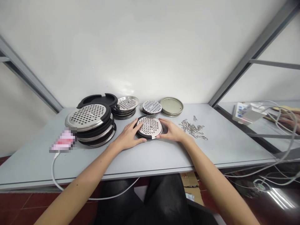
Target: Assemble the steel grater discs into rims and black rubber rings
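Note:
A round perforated metal disc (pixel 151 126) with a black holder around its left side lies at the middle of the grey table. My left hand (pixel 128 136) grips the left edge, with fingers on the black rim and thumb at the front. My right hand (pixel 171 130) holds the right edge between thumb and fingers. Behind are a stack of small perforated discs (pixel 152 107), a stack topped by a patterned metal plate (pixel 127 103) and a pile of plain greenish discs (pixel 172 105). Metal clips (pixel 191 128) lie scattered to the right.
Larger discs with black holders (pixel 90 115) are stacked at the left, beside a blurred pink item (pixel 63 141) with a white cable (pixel 53 168). At right are a power strip (pixel 241 114), loose cables and another person's hand (pixel 289 120).

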The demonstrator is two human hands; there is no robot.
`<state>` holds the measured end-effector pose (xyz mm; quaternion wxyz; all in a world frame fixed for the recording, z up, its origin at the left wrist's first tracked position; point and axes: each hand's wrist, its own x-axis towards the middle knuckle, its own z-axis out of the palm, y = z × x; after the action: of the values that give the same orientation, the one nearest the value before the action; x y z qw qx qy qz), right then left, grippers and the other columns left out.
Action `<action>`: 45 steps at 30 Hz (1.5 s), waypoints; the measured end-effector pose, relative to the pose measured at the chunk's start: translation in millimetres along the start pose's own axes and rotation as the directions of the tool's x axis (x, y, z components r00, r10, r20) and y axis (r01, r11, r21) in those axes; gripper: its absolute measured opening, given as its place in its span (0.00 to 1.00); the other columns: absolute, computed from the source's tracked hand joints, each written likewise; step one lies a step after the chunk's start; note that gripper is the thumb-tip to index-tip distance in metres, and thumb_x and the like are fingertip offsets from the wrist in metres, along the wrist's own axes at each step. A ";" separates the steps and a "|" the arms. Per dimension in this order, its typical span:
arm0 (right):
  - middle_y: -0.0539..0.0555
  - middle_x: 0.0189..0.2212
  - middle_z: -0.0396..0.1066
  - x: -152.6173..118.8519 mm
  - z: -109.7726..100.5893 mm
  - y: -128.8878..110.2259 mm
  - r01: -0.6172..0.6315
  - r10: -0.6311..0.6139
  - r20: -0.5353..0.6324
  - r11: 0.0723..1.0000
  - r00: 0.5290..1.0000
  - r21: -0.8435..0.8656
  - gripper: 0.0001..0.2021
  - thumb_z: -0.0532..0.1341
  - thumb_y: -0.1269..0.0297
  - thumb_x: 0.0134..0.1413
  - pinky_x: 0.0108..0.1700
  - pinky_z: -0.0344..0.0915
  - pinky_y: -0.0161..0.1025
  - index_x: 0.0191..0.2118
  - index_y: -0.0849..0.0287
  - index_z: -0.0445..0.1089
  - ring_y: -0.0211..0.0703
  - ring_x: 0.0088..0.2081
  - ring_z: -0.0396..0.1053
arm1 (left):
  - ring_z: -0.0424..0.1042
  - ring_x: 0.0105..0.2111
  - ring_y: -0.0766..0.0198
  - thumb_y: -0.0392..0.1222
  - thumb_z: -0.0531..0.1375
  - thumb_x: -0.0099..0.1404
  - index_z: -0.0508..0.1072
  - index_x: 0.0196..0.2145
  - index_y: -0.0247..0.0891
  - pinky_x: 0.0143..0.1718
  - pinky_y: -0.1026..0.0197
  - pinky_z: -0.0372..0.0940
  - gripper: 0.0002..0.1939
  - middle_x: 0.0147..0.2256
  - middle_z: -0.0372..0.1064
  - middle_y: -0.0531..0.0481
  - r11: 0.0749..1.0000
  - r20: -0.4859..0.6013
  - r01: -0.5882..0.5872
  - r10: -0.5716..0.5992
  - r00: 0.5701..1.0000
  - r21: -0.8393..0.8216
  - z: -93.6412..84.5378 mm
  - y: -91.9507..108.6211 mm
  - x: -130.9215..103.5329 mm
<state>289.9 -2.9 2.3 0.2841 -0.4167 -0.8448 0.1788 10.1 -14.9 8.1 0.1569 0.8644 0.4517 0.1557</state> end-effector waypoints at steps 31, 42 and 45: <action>0.63 0.59 0.65 -2.1 -4.6 2.5 -0.055 0.067 -0.174 0.996 0.982 0.071 0.41 0.70 0.46 0.43 0.60 0.61 0.59 0.62 0.56 0.61 0.62 0.59 0.64 | 0.61 0.62 0.48 0.62 0.58 0.62 0.64 0.62 0.38 0.61 0.48 0.58 0.37 0.61 0.63 0.41 0.999 -0.098 -0.040 0.038 0.994 -0.018 -12.3 7.9 1.6; 0.58 0.54 0.70 -0.5 -4.9 1.0 0.107 -0.087 -0.324 0.993 0.942 0.044 0.21 0.64 0.57 0.56 0.59 0.64 0.53 0.56 0.53 0.70 0.53 0.55 0.68 | 0.67 0.56 0.48 0.60 0.60 0.62 0.66 0.59 0.39 0.58 0.49 0.62 0.33 0.57 0.67 0.42 0.994 -0.118 -0.090 0.082 0.990 -0.062 -14.4 6.2 2.3; 0.58 0.51 0.73 -1.7 -5.6 0.8 0.082 -0.059 -0.330 0.995 0.942 0.056 0.19 0.64 0.55 0.56 0.58 0.65 0.52 0.52 0.53 0.73 0.53 0.53 0.70 | 0.66 0.57 0.50 0.59 0.58 0.64 0.66 0.59 0.38 0.59 0.48 0.61 0.31 0.58 0.66 0.42 0.988 -0.131 -0.119 0.106 0.986 -0.100 -13.9 5.5 2.4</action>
<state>294.8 -3.5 5.7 0.4410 -0.4000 -0.7935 0.1259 9.7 -14.1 23.2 0.1655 0.8673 0.4019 0.2426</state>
